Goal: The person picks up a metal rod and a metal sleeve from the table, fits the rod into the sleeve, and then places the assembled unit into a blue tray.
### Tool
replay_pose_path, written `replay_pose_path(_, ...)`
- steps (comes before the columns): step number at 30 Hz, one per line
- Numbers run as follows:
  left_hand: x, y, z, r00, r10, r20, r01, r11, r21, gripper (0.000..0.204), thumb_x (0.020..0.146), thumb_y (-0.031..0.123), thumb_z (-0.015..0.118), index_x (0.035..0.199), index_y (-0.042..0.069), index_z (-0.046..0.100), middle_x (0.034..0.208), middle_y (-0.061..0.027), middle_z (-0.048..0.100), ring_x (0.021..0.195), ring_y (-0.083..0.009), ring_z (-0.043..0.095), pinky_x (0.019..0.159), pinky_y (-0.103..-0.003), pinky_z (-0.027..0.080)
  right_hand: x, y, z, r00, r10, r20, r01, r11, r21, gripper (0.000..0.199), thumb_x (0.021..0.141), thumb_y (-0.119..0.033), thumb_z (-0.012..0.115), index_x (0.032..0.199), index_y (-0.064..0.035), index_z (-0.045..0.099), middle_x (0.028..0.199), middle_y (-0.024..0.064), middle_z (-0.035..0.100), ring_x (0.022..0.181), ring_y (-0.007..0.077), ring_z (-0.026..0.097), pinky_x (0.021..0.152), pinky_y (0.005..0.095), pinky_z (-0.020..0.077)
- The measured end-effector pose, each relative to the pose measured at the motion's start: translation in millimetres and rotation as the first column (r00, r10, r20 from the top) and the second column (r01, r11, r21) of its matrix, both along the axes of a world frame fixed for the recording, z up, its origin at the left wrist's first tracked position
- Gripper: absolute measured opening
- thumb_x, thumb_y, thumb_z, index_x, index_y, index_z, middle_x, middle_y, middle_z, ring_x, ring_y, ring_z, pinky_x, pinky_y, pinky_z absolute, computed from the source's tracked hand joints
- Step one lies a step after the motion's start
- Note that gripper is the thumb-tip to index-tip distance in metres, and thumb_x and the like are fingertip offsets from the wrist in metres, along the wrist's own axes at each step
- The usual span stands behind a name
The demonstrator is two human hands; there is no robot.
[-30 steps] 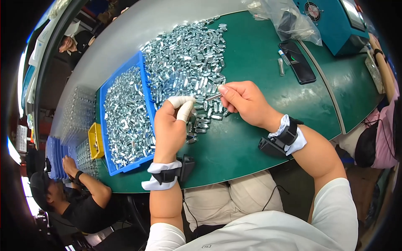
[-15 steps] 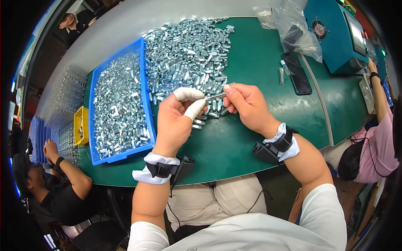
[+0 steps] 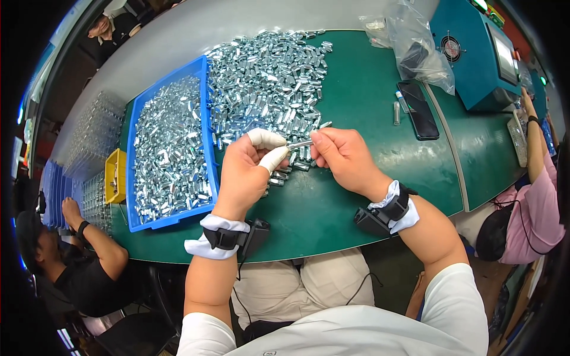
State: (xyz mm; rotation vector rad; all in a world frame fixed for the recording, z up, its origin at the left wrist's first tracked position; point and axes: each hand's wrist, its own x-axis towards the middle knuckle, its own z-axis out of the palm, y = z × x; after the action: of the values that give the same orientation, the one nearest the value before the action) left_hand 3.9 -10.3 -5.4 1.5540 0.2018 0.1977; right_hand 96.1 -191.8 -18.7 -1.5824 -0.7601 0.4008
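My left hand (image 3: 243,172), with white finger covers on thumb and forefinger, pinches at the left end of a slim silvery metal rod (image 3: 301,144). Whether a small piece also sits between those fingertips is hidden. The rod's other end is gripped between thumb and fingers of my right hand (image 3: 347,155). Both hands are closed, held over the near edge of a heap of small silvery six-sided metal pieces (image 3: 267,77). Left of my left hand stands a blue tray (image 3: 217,178) filled with similar shiny pieces.
A yellow bin (image 3: 111,178) and stacked clear racks (image 3: 95,136) stand left of the tray. Right lie a phone (image 3: 420,113), a small clear tube (image 3: 396,113) and plastic bags (image 3: 415,47). A teal machine (image 3: 475,65) stands far right. Co-workers sit on both sides.
Both hands have shifted slightly down and to the left in the picture, still with the metal rod between them. The tray and heap look the same.
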Motion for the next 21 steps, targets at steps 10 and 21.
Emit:
replay_pose_path(10,-4,-4,6,0.986,-0.078,0.149,0.063,0.993,0.103,0.012,0.086,-0.003,0.068,0.098,0.000,0.066,0.089,-0.0032,0.067,0.081,-0.0102,0.064,0.073,-0.025,0.052,-5,3,0,0.994,0.105,-0.014,-0.105,0.994,0.022,0.036,0.103,-0.025,0.049,0.077,-0.0016,0.060,0.067,-0.0015,0.057,0.060,0.0049,0.051,0.056,0.0213,0.0417)
replay_pose_path(21,-30,43,41,0.896,0.212,0.389,-0.440,0.318,0.840,0.017,0.083,0.007,0.072,0.100,0.004,0.069,0.095,-0.0106,0.069,0.085,-0.0242,0.066,0.077,-0.033,0.051,17,-3,-3,0.989,-0.032,-0.146,0.059,0.981,0.186,0.040,0.103,-0.030,0.047,0.072,-0.0068,0.058,0.063,-0.0047,0.052,0.057,0.0024,0.046,0.053,0.0195,0.0379)
